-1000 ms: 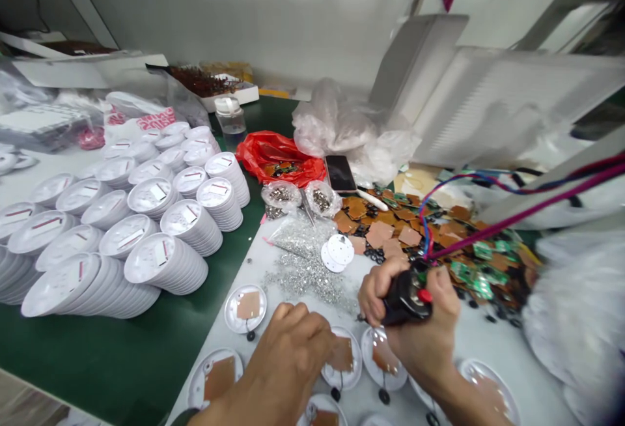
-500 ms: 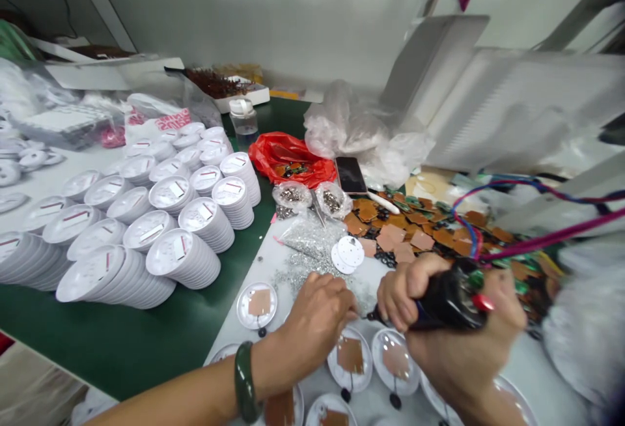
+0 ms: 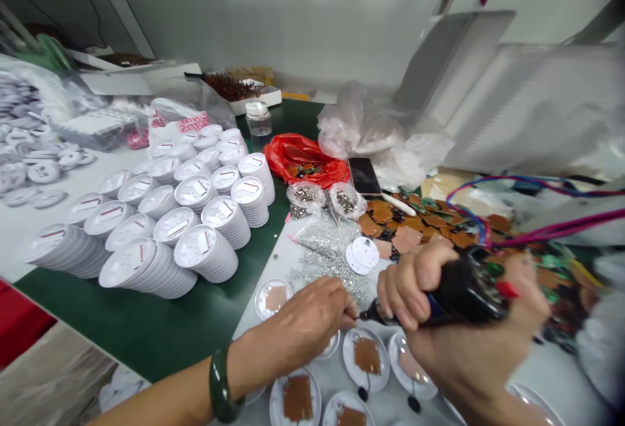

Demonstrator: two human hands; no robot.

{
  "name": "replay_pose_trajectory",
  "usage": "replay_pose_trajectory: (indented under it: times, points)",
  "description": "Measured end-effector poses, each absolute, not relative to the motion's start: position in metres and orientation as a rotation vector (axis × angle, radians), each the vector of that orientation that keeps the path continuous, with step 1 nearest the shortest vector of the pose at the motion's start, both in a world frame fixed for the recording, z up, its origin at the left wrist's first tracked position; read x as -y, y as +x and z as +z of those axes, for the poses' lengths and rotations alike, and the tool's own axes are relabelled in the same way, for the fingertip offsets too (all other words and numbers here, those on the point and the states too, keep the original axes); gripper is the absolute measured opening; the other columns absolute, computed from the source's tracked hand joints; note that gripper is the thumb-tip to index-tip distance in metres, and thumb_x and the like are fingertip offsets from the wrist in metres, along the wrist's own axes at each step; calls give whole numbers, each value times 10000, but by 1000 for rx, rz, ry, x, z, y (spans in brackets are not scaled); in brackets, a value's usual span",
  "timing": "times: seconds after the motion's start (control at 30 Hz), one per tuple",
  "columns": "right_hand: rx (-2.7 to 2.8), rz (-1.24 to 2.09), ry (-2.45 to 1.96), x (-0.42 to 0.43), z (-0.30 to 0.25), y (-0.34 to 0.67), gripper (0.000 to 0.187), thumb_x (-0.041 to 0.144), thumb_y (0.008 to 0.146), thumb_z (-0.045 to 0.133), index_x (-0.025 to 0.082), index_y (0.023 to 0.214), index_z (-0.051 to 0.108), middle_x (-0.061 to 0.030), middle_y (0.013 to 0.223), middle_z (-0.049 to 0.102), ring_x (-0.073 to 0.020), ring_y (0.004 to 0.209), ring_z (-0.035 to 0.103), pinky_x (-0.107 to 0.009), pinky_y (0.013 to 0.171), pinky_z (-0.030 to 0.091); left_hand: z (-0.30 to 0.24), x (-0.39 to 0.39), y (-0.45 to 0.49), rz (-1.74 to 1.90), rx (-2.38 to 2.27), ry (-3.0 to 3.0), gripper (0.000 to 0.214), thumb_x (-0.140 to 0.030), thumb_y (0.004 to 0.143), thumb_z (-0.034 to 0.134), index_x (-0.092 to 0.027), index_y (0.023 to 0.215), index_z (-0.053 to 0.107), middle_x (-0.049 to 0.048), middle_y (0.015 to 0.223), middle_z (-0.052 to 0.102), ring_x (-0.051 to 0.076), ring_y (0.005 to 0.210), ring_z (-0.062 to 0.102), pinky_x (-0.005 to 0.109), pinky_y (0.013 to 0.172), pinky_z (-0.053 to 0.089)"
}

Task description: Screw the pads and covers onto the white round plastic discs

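My right hand [image 3: 469, 341] is wrapped round a black electric screwdriver [image 3: 454, 292] with a red button, its bit pointing left. At the bit's tip, my left hand [image 3: 315, 312] pinches its thumb and fingers together; whatever is between them is too small to make out. A green bangle [image 3: 222, 383] circles the left wrist. Beneath the hands lie several round white plastic covers, among them one cover [image 3: 349, 348] bearing a brown square board [image 3: 367, 355] with a small black disc [image 3: 362, 393] on a wire. Loose silver screws [image 3: 332, 266] are heaped just beyond my left hand.
Stacks of white covers [image 3: 205, 250] stand on the green mat at left. Farther back are a red bag [image 3: 312, 169], a phone [image 3: 364, 176], a water bottle [image 3: 258, 123] and two small bags of metal parts. Brown boards [image 3: 407, 237] and cables [image 3: 551, 227] lie at right.
The camera view has swung slightly left, so the bench appears farther right. The screwdriver's bit stays at my left fingertips, and both hands keep their grip.
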State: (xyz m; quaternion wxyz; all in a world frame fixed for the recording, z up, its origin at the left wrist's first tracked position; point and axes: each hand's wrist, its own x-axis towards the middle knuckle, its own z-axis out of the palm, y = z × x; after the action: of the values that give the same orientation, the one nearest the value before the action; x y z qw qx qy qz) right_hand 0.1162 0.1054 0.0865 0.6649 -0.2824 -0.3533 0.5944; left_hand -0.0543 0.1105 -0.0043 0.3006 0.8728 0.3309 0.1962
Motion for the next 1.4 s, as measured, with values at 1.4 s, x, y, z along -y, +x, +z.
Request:
replay_pose_trajectory:
  times: [1.4]
  points:
    - [920, 1574, -633, -104, 45, 74, 535, 671, 859, 574, 193, 647, 684, -16, 454, 540, -129, 396, 476, -238, 403, 378, -29, -71, -96, 510, -1000, 2791, 209, -252, 1096, 471, -249, 1167, 667, -64, 1226, 736, 140, 1235, 579, 333, 1190, 278]
